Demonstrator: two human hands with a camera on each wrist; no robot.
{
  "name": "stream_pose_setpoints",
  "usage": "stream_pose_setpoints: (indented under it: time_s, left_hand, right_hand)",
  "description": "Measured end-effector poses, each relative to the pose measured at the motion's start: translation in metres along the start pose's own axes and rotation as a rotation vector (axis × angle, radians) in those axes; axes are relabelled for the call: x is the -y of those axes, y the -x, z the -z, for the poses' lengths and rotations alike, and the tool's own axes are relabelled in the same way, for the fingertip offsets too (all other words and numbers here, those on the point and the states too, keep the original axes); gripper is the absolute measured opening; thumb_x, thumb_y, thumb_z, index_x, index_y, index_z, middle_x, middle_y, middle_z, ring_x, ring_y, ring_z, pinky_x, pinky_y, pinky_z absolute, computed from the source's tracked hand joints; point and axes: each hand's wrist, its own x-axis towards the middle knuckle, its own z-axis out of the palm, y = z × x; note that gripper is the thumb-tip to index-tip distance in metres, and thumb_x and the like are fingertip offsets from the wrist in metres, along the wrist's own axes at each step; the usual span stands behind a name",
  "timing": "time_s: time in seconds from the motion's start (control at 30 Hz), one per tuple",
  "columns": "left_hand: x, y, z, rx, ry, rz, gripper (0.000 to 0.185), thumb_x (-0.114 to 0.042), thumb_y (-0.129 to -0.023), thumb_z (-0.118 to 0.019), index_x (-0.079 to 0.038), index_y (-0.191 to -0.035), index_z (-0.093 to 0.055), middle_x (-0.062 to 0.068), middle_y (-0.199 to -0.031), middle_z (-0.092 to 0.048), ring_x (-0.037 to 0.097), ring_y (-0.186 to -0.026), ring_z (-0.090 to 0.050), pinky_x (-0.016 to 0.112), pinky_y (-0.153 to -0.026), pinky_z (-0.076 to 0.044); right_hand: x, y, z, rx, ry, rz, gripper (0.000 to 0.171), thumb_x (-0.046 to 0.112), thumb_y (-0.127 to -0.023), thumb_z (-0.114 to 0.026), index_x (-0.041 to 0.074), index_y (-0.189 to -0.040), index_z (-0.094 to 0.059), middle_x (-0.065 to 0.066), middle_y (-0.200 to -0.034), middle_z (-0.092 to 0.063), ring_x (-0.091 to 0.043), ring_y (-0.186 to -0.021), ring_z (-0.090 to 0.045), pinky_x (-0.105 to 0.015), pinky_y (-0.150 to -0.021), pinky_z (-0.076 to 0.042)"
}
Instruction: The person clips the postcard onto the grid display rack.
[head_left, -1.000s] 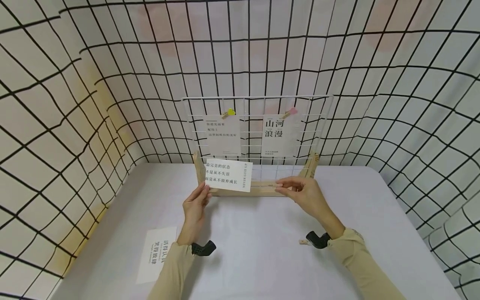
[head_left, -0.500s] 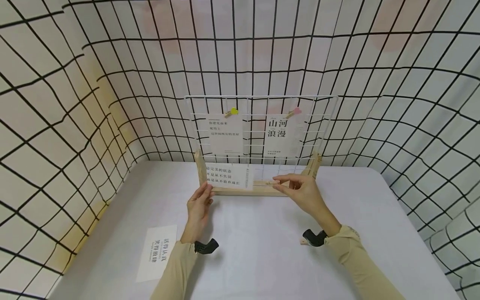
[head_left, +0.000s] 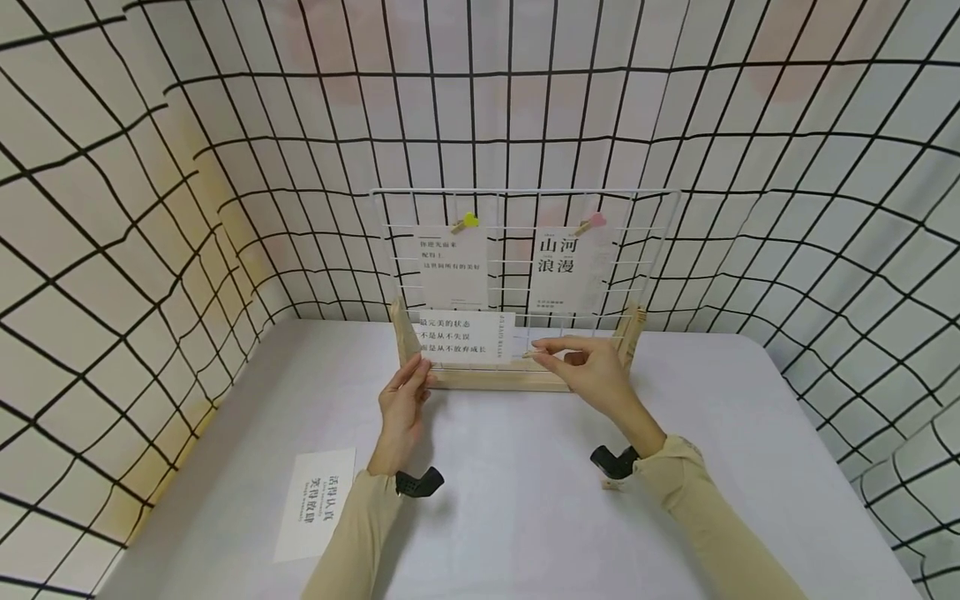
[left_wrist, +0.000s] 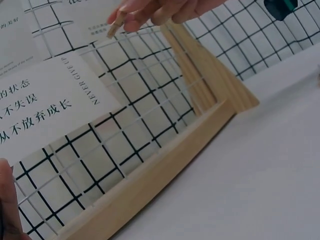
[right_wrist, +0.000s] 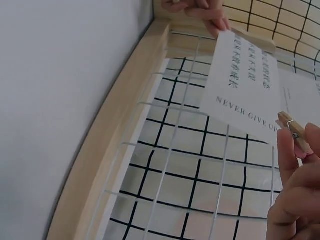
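Note:
My left hand [head_left: 401,408] pinches the lower left corner of a white card [head_left: 465,337] printed with black characters and "NEVER GIVE UP". The card lies close in front of a white wire grid [head_left: 525,192], low on its left side. Between thumb and fingertips of my right hand [head_left: 592,379] is a small wooden clothespin [right_wrist: 291,127] with a pink piece on it. Its tip points toward the card's right edge. Above, two more cards hang on the grid: the left card [head_left: 453,279] by a yellow clip [head_left: 467,222], the right card [head_left: 558,287] by a pink clip [head_left: 592,222].
The grid stands in a wooden base [head_left: 495,381] with side posts. Another printed card [head_left: 315,504] lies on the white table [head_left: 517,500] at front left. Under my right wrist a small wooden piece [head_left: 612,484] lies on the table. Black-checked white cloth [head_left: 525,108] surrounds the table.
My left hand has lifted the card slightly and brought it flatter against the grid. My right hand, with the clothespin, has moved left and up toward the card's right edge.

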Motion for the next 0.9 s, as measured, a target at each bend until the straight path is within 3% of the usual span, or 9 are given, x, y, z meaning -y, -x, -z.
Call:
stream_pose_setpoints:
  time_s: [0.27, 0.33, 0.43, 0.53, 0.63, 0.9]
  left_hand:
    - [0.001, -0.006, 0.001, 0.002, -0.02, 0.005, 0.021, -0.006, -0.095, -0.074, -0.025, -0.094, -0.081, -0.012, -0.081, -0.078, 0.0, -0.061, -0.068, 0.019, -0.062, -0.039]
    - [0.002, -0.007, 0.001, -0.001, -0.023, 0.011, 0.019, -0.006, -0.094, -0.075, -0.024, -0.095, -0.081, -0.012, -0.081, -0.078, 0.0, -0.061, -0.067, 0.019, -0.063, -0.039]
    - [0.003, -0.008, 0.001, -0.01, -0.028, 0.012, 0.019, -0.006, -0.094, -0.075, -0.025, -0.094, -0.081, -0.012, -0.08, -0.078, 0.0, -0.061, -0.067, 0.02, -0.063, -0.038]
    - [0.004, -0.008, 0.003, -0.019, -0.033, 0.011, 0.021, -0.006, -0.094, -0.075, -0.026, -0.093, -0.08, -0.012, -0.079, -0.078, 0.0, -0.06, -0.067, 0.019, -0.061, -0.037]
    - [0.005, -0.008, 0.003, -0.021, -0.036, 0.006, 0.021, -0.006, -0.094, -0.075, -0.025, -0.093, -0.081, -0.012, -0.079, -0.078, 0.0, -0.06, -0.067, 0.019, -0.061, -0.037]
    - [0.007, -0.009, 0.003, -0.027, -0.035, -0.008, 0.023, -0.004, -0.094, -0.074, -0.026, -0.092, -0.081, -0.012, -0.079, -0.078, 0.0, -0.059, -0.067, 0.019, -0.059, -0.038]
  right_hand:
    - [0.016, -0.024, -0.019, -0.041, 0.05, 0.032, 0.017, 0.023, -0.088, -0.085, 0.013, -0.102, -0.084, -0.011, -0.085, -0.078, -0.008, -0.052, -0.039, -0.022, -0.045, -0.026]
    - [0.02, -0.029, -0.023, -0.045, 0.038, 0.037, 0.019, 0.024, -0.088, -0.085, 0.014, -0.103, -0.084, -0.014, -0.086, -0.078, -0.007, -0.05, -0.036, -0.021, -0.045, -0.025]
    - [0.025, -0.037, -0.028, -0.044, 0.02, 0.057, 0.023, 0.025, -0.091, -0.081, 0.012, -0.11, -0.082, -0.019, -0.073, -0.072, -0.006, -0.046, -0.029, -0.021, -0.043, -0.023]
    - [0.028, -0.045, -0.032, -0.052, 0.02, 0.109, 0.023, 0.021, -0.094, -0.077, 0.01, -0.114, -0.081, -0.014, -0.084, -0.076, -0.006, -0.048, -0.03, -0.021, -0.045, -0.027]
    - [0.03, -0.051, -0.037, -0.071, 0.045, 0.143, 0.02, 0.019, -0.094, -0.078, 0.009, -0.111, -0.081, -0.013, -0.083, -0.074, -0.008, -0.052, -0.033, -0.022, -0.049, -0.028]
    - [0.039, -0.064, -0.047, -0.102, 0.105, 0.097, 0.014, 0.023, -0.088, -0.085, 0.011, -0.093, -0.083, -0.008, -0.084, -0.08, -0.011, -0.052, -0.037, -0.021, -0.045, -0.024]
